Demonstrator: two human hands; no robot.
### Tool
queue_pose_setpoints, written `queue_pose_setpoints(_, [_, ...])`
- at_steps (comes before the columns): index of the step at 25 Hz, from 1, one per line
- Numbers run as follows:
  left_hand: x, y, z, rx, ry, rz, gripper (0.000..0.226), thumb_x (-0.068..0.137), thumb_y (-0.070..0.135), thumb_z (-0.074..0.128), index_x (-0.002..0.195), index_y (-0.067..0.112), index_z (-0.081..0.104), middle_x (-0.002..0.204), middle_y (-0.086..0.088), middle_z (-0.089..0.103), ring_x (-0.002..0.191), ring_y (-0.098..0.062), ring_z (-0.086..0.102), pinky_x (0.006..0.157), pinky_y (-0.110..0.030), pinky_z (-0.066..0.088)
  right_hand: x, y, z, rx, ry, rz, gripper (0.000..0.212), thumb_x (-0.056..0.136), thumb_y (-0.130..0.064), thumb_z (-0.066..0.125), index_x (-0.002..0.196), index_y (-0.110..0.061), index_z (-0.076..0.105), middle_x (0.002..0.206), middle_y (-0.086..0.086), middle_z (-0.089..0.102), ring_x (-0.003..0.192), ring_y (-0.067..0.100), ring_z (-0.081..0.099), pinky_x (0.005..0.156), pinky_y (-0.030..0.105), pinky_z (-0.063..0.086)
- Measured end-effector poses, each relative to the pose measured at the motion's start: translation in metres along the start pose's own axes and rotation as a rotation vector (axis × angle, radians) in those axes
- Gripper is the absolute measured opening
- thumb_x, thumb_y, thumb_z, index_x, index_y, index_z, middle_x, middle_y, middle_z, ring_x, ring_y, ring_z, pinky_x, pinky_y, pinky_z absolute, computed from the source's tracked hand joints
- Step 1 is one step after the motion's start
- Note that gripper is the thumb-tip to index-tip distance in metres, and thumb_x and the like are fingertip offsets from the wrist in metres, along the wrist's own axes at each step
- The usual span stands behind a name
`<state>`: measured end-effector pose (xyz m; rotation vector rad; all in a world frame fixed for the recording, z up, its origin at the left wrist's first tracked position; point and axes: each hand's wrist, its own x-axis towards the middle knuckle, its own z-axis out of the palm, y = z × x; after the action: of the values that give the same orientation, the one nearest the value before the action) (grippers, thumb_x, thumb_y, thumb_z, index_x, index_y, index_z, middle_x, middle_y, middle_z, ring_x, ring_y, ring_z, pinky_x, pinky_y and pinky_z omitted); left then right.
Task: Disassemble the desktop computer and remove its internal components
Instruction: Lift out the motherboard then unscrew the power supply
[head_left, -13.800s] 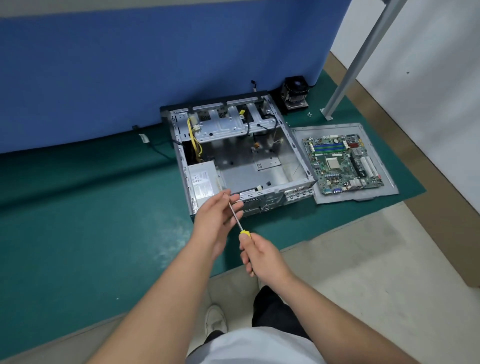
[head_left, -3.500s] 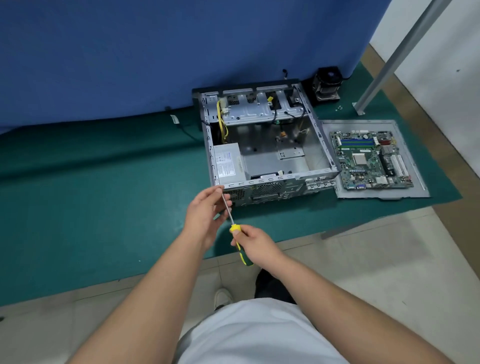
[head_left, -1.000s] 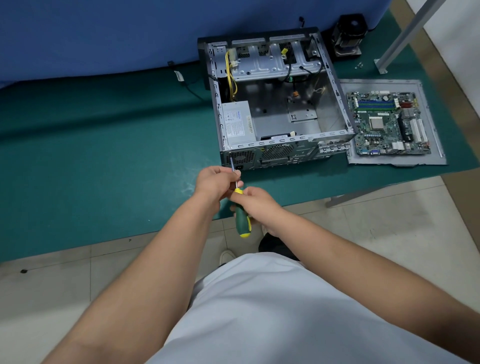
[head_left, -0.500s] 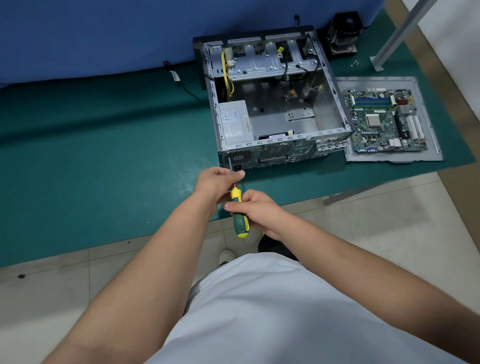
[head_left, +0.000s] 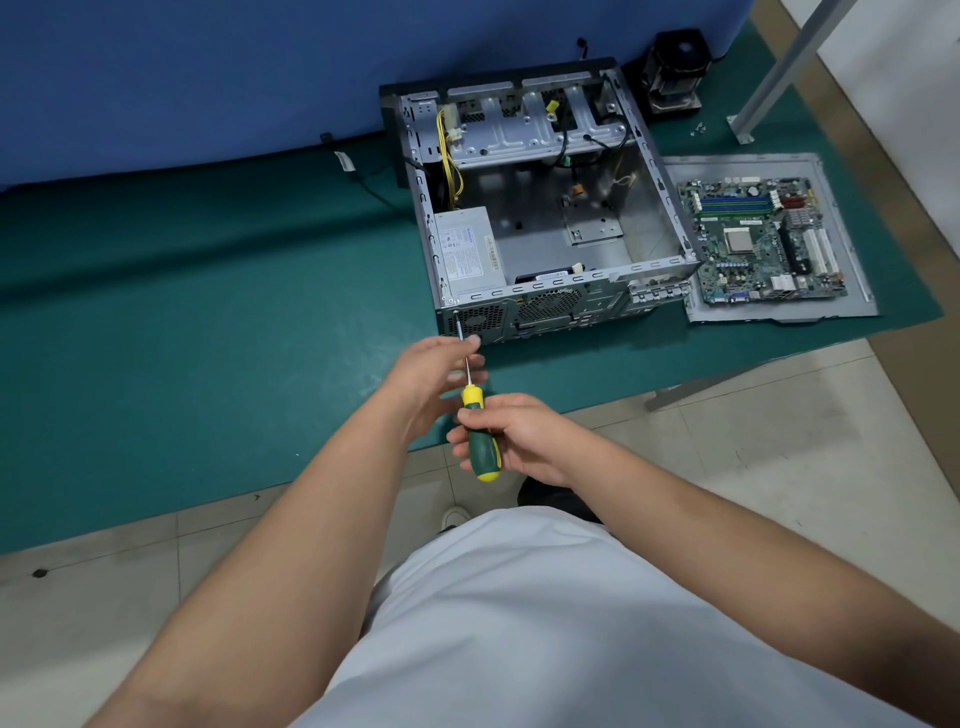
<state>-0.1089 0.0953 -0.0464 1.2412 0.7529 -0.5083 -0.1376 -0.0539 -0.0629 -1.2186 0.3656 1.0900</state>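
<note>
Green matting covers our worktop (head_left: 208, 322); the computer case (head_left: 545, 208) lies open. Our right hand (head_left: 519, 436) grips the screwdriver (head_left: 480, 436), our left hand (head_left: 431, 374) steadies its shaft with loose fingers, the tip at a rear-panel screw (head_left: 455, 312) beside the power supply (head_left: 467, 252). Next we need straight pressure while turning.

Right hand (head_left: 524, 439) gripping green-and-yellow screwdriver (head_left: 480, 431), tip at the rear panel corner of open computer case (head_left: 545, 208), left hand (head_left: 434, 371) fingers steadying the shaft, motherboard (head_left: 761, 239) on a panel near the green mat's (head_left: 208, 338) right edge
</note>
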Motion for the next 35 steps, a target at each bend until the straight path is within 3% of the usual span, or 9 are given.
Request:
queue_pose_setpoints(4, [0.003, -0.007, -0.001, 0.103, 0.098, 0.043, 0.024, 0.085, 0.015, 0.084, 0.082, 0.013, 0.061, 0.070, -0.004, 0.064, 0.059, -0.015, 0.060, 0.058, -0.026, 0.055, 0.004, 0.002, 0.000, -0.069, 0.072, -0.023, 0.015, 0.092, -0.019, 0.076, 0.097, -0.014, 0.063, 0.083, 0.004, 0.075, 0.077, 0.020, 0.073, 0.081, 0.036, 0.059])
queue_pose_setpoints(10, [0.003, -0.004, -0.012, -0.016, -0.027, 0.007, 0.007, 0.101, 0.001, 0.059, 0.098, 0.005, 0.064, 0.088, -0.013, 0.077, 0.073, -0.018, 0.077, 0.056, -0.028, 0.059, -0.004, 0.003, 0.000, 0.131, -0.111, 0.090, 0.028, 0.102, -0.029, 0.057, 0.120, -0.008, 0.062, 0.091, 0.011, 0.070, 0.082, 0.027, 0.069, 0.084, 0.042, 0.059])
queue_pose_setpoints(15, [0.004, -0.001, -0.010, -0.126, -0.099, -0.029, 0.019, 0.104, 0.001, 0.049, 0.117, 0.002, 0.062, 0.098, -0.011, 0.079, 0.087, -0.020, 0.078, 0.085, -0.035, 0.061, -0.002, 0.006, 0.003, 0.166, -0.017, 0.044, 0.027, 0.102, -0.022, 0.053, 0.113, -0.002, 0.067, 0.090, 0.012, 0.069, 0.078, 0.025, 0.069, 0.078, 0.042, 0.060])
queue_pose_setpoints(18, [0.013, 0.011, 0.001, -0.229, 0.029, 0.002, 0.013, 0.105, 0.012, 0.055, 0.113, 0.007, 0.063, 0.101, -0.009, 0.076, 0.084, -0.017, 0.075, 0.080, -0.030, 0.060, -0.002, 0.005, 0.011, 0.152, 0.071, -0.019, 0.011, 0.100, -0.016, 0.065, 0.103, -0.006, 0.060, 0.081, 0.010, 0.066, 0.069, 0.024, 0.070, 0.068, 0.041, 0.063])
queue_pose_setpoints(21, [0.023, 0.018, 0.017, -0.298, 0.194, 0.017, 0.007, 0.100, 0.013, 0.066, 0.101, 0.006, 0.065, 0.091, -0.007, 0.075, 0.079, -0.017, 0.073, 0.077, -0.027, 0.061, 0.000, 0.003, 0.023, 0.055, 0.098, -0.027, 0.013, 0.102, -0.017, 0.063, 0.099, -0.012, 0.051, 0.069, 0.005, 0.061, 0.055, 0.017, 0.059, 0.053, 0.029, 0.054])
queue_pose_setpoints(23, [0.026, 0.017, 0.023, -0.296, 0.255, 0.022, 0.008, 0.096, 0.012, 0.072, 0.093, 0.006, 0.068, 0.089, -0.008, 0.075, 0.077, -0.017, 0.073, 0.073, -0.025, 0.062, -0.001, 0.001, 0.027, 0.088, 0.066, 0.011, 0.010, 0.105, -0.018, 0.052, 0.097, -0.011, 0.054, 0.069, 0.007, 0.060, 0.055, 0.016, 0.053, 0.054, 0.028, 0.048])
queue_pose_setpoints(26, [0.031, 0.015, 0.024, -0.266, 0.357, 0.072, 0.012, 0.092, 0.010, 0.077, 0.096, 0.001, 0.071, 0.088, -0.012, 0.075, 0.070, -0.018, 0.072, 0.069, -0.028, 0.062, -0.005, 0.001, 0.021, 0.211, 0.042, 0.047, 0.029, 0.105, -0.016, 0.039, 0.093, -0.005, 0.063, 0.082, 0.013, 0.064, 0.064, 0.021, 0.057, 0.063, 0.032, 0.049])
queue_pose_setpoints(30, [0.033, 0.012, 0.029, -0.263, 0.422, 0.110, 0.015, 0.089, 0.012, 0.080, 0.094, 0.001, 0.071, 0.084, -0.010, 0.076, 0.074, -0.021, 0.074, 0.083, -0.036, 0.064, -0.006, 0.005, 0.016, 0.035, 0.146, -0.033, 0.006, 0.105, -0.011, 0.052, 0.100, -0.009, 0.052, 0.084, 0.012, 0.064, 0.064, 0.021, 0.065, 0.062, 0.035, 0.058])
queue_pose_setpoints(35, [0.031, 0.010, 0.034, -0.251, 0.438, 0.124, 0.016, 0.092, 0.010, 0.077, 0.102, 0.000, 0.072, 0.093, -0.013, 0.078, 0.069, -0.016, 0.073, 0.081, -0.033, 0.064, -0.005, 0.003, 0.010, -0.091, 0.207, -0.062, 0.012, 0.104, -0.020, 0.058, 0.099, -0.014, 0.049, 0.077, 0.009, 0.062, 0.055, 0.015, 0.054, 0.051, 0.027, 0.049])
